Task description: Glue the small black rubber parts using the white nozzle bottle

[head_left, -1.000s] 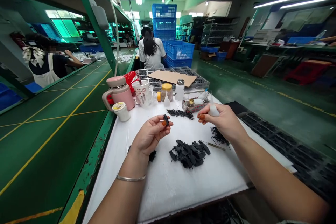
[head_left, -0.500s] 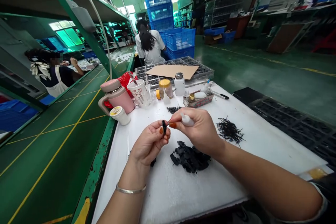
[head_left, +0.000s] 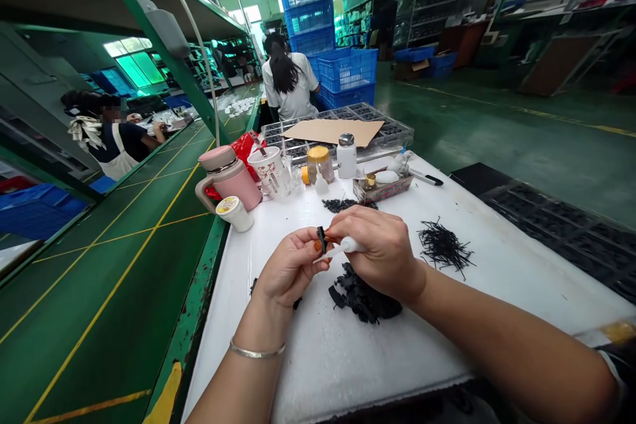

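A small flat black piece stands upright between the thumb and fingers of my left hand. My right hand is closed around a small white squeeze bottle. Its thin nozzle slants down to the left and ends beside the black piece, close to my left fingertips; whether it touches cannot be made out. My right thumb and forefinger meet next to the piece's upper end. Below my hands lies a heap of black flat pieces, partly covered by my right hand.
Thin black sticks lie to the right, and tiny black bits behind my hands. Farther back stand a pink jug, a lidded white tub, a paper cup, jars and a small box. Two co-workers sit beyond.
My right hand has turned the white bottle, so its nozzle now points down-left at the black piece instead of up and away. The whole view has shifted slightly.
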A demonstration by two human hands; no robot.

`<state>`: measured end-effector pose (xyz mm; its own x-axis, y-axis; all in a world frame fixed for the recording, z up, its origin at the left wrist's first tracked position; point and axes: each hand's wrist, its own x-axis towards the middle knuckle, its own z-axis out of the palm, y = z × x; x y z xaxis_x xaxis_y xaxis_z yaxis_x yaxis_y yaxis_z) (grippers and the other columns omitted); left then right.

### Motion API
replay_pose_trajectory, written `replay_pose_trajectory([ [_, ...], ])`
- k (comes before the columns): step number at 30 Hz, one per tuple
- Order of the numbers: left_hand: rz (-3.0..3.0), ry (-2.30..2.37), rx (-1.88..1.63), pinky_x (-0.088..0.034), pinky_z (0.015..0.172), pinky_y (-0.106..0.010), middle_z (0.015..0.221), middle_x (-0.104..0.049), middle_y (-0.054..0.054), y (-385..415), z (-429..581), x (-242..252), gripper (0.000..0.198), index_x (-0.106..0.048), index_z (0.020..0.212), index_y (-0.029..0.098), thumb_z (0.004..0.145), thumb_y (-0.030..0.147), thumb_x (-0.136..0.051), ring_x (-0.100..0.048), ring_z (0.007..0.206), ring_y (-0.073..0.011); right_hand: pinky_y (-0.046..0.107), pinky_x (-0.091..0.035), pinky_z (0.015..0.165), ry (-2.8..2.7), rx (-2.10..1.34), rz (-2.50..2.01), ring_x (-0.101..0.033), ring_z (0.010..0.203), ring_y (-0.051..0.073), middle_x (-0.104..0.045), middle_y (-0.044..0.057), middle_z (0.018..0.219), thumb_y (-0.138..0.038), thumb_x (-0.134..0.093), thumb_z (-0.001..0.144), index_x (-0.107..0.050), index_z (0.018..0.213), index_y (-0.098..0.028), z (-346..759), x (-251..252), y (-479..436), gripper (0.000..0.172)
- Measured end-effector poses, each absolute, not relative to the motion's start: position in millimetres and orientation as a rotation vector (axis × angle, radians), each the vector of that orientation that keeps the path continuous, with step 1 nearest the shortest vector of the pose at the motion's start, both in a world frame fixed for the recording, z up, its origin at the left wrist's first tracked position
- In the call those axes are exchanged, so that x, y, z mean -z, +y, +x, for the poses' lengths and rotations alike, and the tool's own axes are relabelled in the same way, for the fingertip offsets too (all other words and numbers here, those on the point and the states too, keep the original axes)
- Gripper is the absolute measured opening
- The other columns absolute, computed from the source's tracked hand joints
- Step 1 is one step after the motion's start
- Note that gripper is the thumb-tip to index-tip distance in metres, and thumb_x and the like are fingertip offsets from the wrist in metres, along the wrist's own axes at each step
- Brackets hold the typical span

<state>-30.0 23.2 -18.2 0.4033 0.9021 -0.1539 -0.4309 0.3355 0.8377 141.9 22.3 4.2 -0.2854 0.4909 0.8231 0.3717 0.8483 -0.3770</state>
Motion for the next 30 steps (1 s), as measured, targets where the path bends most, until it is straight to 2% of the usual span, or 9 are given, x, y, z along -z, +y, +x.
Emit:
replay_pose_trajectory([
  [7, 0.839, 0.751, -0.973, -0.050, 0.052, -0.016, 0.067, -0.069, -0.005, 23, -26, 16, 0.021, -0.066, 0.074, 0.011, 0.063, 0.020, -0.082, -0.061, 0.053, -0.0081, 0.025, -0.043, 0.062, -1.810, -0.569, -0.841, -0.057, 0.064, 0.013, -0.063, 0.000, 0.069, -0.014, -0.061, 0.083, -0.065, 0.071, -0.017, 146, -8, 24, 0.013],
  [11, 0.907, 0.814, -1.020, -0.052, 0.055, -0.018, 0.068, -0.070, -0.006, 23, -24, 15, 0.019, -0.067, 0.075, 0.011, 0.064, 0.020, -0.081, -0.063, 0.057, -0.0098, 0.025, -0.043, 0.061, -1.707, -0.581, -0.900, -0.057, 0.063, 0.013, -0.062, 0.000, 0.066, -0.016, -0.062, 0.083, -0.063, 0.068, -0.017, 143, -3, 22, 0.015],
  [15, 0.859, 0.719, -1.020, -0.050, 0.051, -0.016, 0.065, -0.069, -0.005, 21, -24, 16, 0.023, -0.066, 0.072, 0.012, 0.061, 0.022, -0.084, -0.061, 0.052, -0.0086, 0.025, -0.046, 0.065, -1.597, -0.610, -0.799, -0.060, 0.067, 0.013, -0.064, 0.001, 0.072, -0.010, -0.061, 0.081, -0.063, 0.071, -0.018, 137, 2, 18, 0.013],
  [22, 0.854, 0.645, -1.057, -0.050, 0.048, -0.015, 0.062, -0.069, -0.003, 22, -26, 20, 0.023, -0.067, 0.072, 0.012, 0.061, 0.022, -0.084, -0.062, 0.052, -0.0096, 0.025, -0.047, 0.066, -1.756, -0.349, -0.560, -0.061, 0.073, 0.014, -0.066, 0.004, 0.080, 0.003, -0.058, 0.073, -0.067, 0.078, -0.017, 138, 3, 18, 0.022],
  [26, 0.911, 0.656, -1.034, -0.050, 0.048, -0.016, 0.061, -0.069, -0.005, 23, -27, 21, 0.022, -0.067, 0.071, 0.012, 0.061, 0.020, -0.084, -0.061, 0.049, -0.0097, 0.024, -0.046, 0.066, -1.721, -0.505, -0.578, -0.060, 0.070, 0.013, -0.066, 0.003, 0.075, 0.003, -0.058, 0.074, -0.068, 0.075, -0.015, 141, 2, 20, 0.021],
  [30, 0.910, 0.714, -1.031, -0.051, 0.050, -0.015, 0.064, -0.070, -0.005, 24, -26, 21, 0.019, -0.067, 0.073, 0.011, 0.064, 0.019, -0.082, -0.062, 0.052, -0.0093, 0.025, -0.045, 0.064, -1.720, -0.685, -0.716, -0.059, 0.067, 0.013, -0.064, 0.002, 0.071, -0.006, -0.064, 0.079, -0.066, 0.069, -0.015, 145, 0, 23, 0.013],
])
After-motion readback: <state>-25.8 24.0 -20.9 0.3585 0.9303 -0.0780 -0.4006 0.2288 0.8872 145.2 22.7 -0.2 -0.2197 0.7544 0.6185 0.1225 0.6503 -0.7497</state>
